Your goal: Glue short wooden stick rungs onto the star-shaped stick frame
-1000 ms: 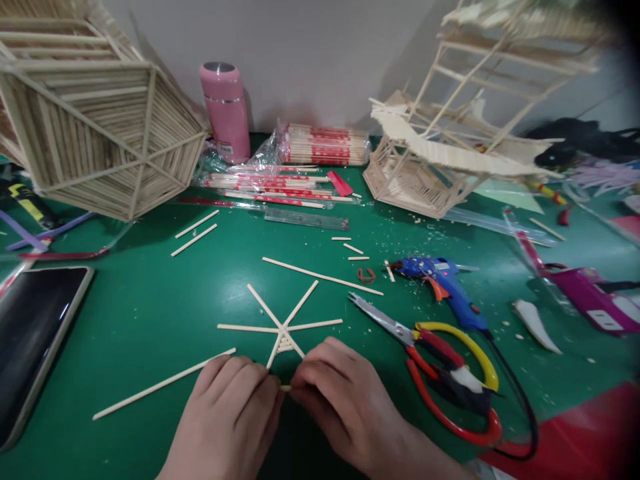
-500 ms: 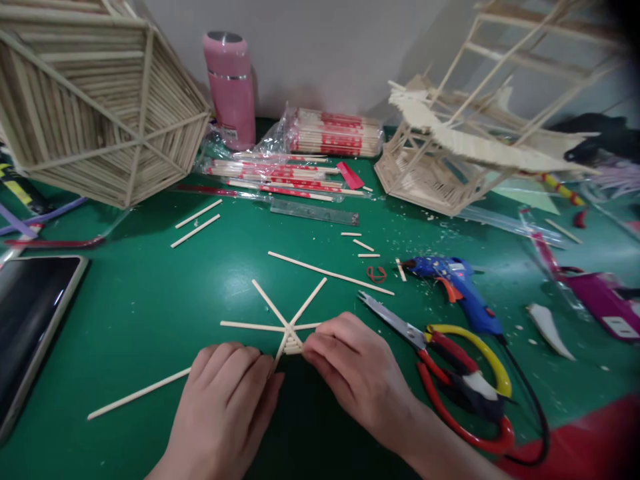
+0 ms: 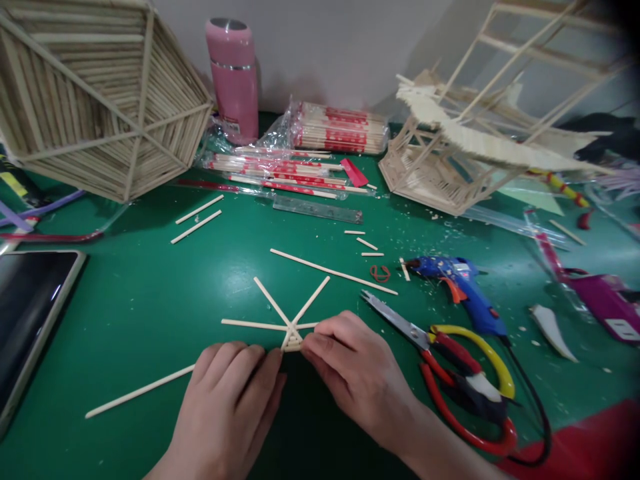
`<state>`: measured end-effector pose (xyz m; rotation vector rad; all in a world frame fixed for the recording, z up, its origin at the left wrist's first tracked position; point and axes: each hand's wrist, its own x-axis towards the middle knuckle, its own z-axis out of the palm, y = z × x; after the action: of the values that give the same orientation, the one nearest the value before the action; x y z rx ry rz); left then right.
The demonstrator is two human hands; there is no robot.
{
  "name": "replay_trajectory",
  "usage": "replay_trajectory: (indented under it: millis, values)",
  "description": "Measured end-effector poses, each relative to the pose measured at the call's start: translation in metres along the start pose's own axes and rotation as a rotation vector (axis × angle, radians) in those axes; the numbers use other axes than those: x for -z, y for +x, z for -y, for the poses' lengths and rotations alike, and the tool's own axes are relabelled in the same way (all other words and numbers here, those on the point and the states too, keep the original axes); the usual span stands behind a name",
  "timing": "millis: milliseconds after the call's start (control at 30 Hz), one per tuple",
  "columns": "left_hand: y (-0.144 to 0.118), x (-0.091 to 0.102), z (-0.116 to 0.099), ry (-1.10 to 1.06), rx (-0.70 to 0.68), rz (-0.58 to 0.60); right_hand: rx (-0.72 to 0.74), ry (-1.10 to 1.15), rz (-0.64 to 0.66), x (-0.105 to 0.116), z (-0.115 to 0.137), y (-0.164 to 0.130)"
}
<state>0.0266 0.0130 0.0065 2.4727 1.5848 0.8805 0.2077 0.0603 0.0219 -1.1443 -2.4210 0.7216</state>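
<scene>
A star-shaped frame of thin wooden sticks [image 3: 271, 299] lies on the green table, its spokes meeting at a crossing. Short rungs fill the wedge nearest me. My left hand [image 3: 233, 397] is closed at the lower left spoke, fingertips beside the rungs. On the other side of the wedge, my right hand [image 3: 353, 377] pinches the frame with thumb and forefinger; the spoke ends there are hidden. A longer stick [image 3: 140, 392] runs from the left to my left hand, where its end disappears; I cannot tell if it is gripped.
Beyond the hands lie a loose stick [image 3: 333, 271] and short offcuts [image 3: 367, 243]. Pliers-like cutters [image 3: 425, 337] and a blue glue gun [image 3: 463, 287] are at right. Behind stand a stick-built octagonal panel [image 3: 140, 130], a pink flask [image 3: 233, 80], packed chopsticks [image 3: 340, 127] and a stick model [image 3: 430, 160].
My left fingertips have shifted slightly right and up along the lower left spoke, covering more of it. My right hand keeps its pinch. The whole view has shifted a little.
</scene>
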Motion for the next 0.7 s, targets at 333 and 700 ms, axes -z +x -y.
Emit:
replay_trajectory:
  millis: [333, 700]
  values:
    - [-0.0069, -0.0081, -0.0028, 0.063, 0.025, 0.037, 0.020, 0.001, 0.034, 0.0018, 0.0010, -0.0008]
    - [-0.0081, -0.0096, -0.0029, 0.098, 0.035, 0.049, -0.023, 0.107, -0.078, -0.0026, 0.0002, -0.0019]
